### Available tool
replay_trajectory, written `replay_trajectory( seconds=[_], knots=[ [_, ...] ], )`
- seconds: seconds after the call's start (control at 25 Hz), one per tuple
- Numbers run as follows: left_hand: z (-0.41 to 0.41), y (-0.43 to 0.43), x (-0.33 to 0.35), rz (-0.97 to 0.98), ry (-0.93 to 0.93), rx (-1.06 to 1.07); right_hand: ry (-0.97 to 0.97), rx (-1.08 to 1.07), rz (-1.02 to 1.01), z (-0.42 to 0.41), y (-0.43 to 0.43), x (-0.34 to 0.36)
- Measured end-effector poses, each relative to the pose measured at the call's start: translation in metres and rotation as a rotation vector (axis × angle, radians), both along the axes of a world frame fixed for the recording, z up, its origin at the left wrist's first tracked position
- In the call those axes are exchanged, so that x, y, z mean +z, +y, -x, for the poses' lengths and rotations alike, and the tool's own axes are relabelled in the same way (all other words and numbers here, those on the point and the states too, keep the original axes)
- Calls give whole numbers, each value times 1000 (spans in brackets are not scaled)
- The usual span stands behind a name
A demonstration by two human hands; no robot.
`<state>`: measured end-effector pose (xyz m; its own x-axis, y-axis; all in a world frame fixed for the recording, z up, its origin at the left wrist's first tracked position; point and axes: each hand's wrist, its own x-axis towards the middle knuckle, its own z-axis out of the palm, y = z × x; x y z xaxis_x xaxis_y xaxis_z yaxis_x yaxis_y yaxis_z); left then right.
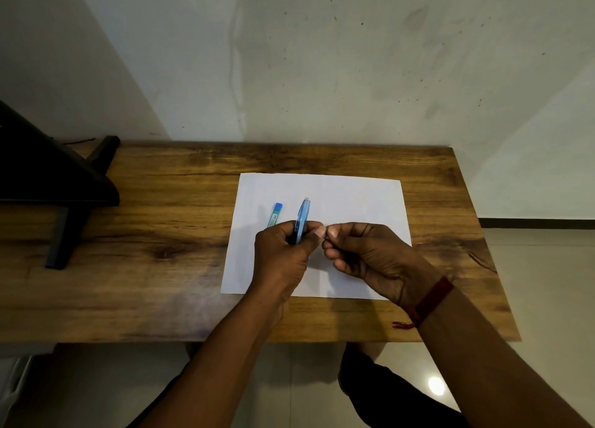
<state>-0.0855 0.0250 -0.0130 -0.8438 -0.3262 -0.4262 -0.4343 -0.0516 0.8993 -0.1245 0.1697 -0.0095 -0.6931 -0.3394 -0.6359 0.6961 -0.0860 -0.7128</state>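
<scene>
Pointing away from the body, the blue pencil [303, 217] is gripped by the left hand [283, 254] above the paper [354, 196]; the right hand [370, 254], just beside, pinches its fingertips, contents too small to tell.

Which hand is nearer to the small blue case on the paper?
Left. The left hand, holding the pencil, is just beside the case; the right hand lies farther right.

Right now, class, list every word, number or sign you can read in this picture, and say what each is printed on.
No text here can be read.
Lead case: pale green label with print, too small and blurred to read.
Blue pencil, held in the left hand: no print shows.
Sheet of paper: blank where it shows.
</scene>
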Motion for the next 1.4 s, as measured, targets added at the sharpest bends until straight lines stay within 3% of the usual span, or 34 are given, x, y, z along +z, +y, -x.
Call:
replay_trajectory(
  seconds=[0.32, 0.4, 0.6, 0.72, 0.96, 1.12, 1.24, 1.4],
  knots=[
    [0, -5, 1, -117, -35, 88, 101, -20, -71, 0, 3, 2],
    [0, -7, 0, -117, -34, 103, 232, -35, -256, 1, 5, 1],
    [0, -7, -3, -57, -23, 142, 760, 13, -958, -5, 1, -6],
    [0, -7, -5, -1, -24, 153, 968, 90, -1109, -13, -3, -7],
    [0, -8, -7, 9, -50, 171, 907, 131, -1061, -9, 2, -3],
    [0, -7, -5, -57, -40, 162, 699, -21, -802, 3, 16, 14],
    [1, -3, -4, -76, -19, 118, 617, 156, -607, -2, 3, 18],
    [6, 0, -8, -68, -41, 109, 658, 245, -630, -2, -9, 13]
  ],
)
